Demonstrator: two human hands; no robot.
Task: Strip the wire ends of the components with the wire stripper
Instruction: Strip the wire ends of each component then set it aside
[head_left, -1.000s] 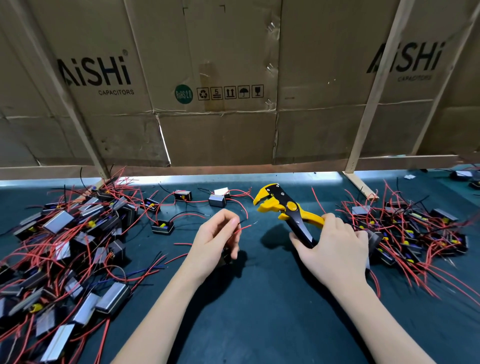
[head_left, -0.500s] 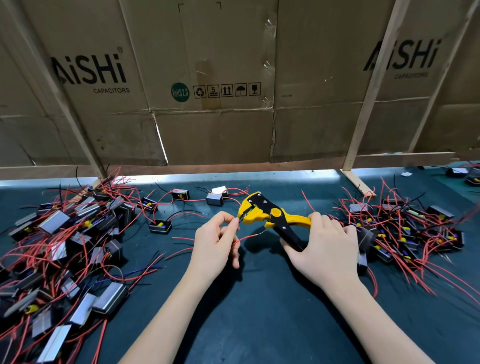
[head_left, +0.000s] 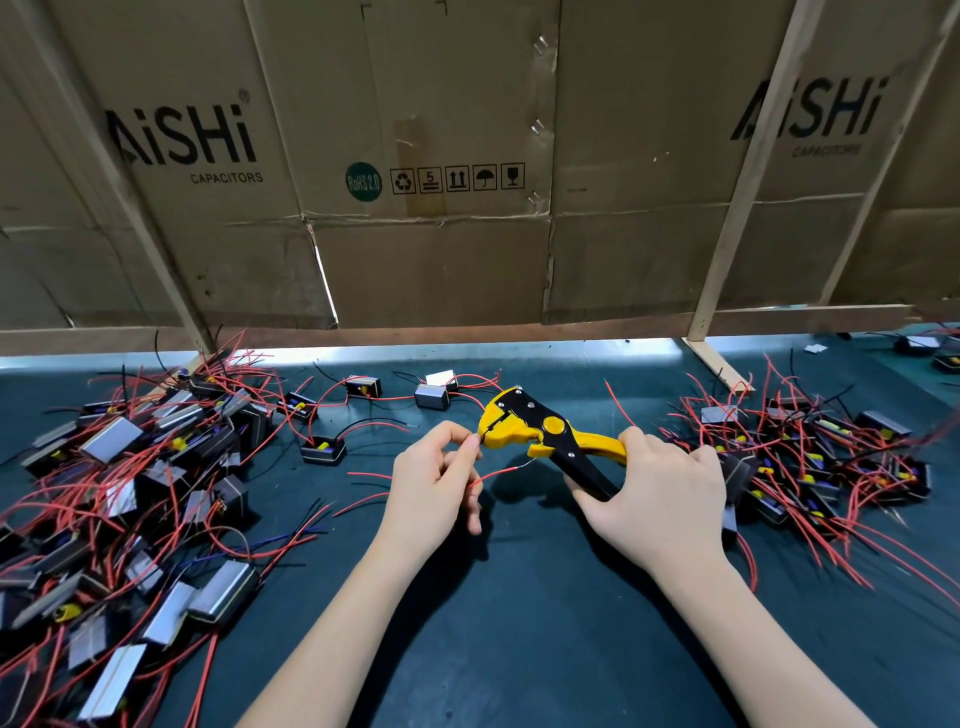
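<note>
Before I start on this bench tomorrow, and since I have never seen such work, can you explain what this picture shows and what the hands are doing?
The picture comes from a camera worn on the person's head, looking down at their own two bare hands over a dark green bench mat. The right hand grips the handles of a yellow and black wire stripper. The left hand pinches a thin wire end right at the stripper's jaws; a red wire curls out below the fingers, its tip looking bare. A pile of small boxed components with red and black leads lies to the left, and another pile lies to the right. Cardboard sheets marked AiSHi Capacitors form the back wall.
</note>
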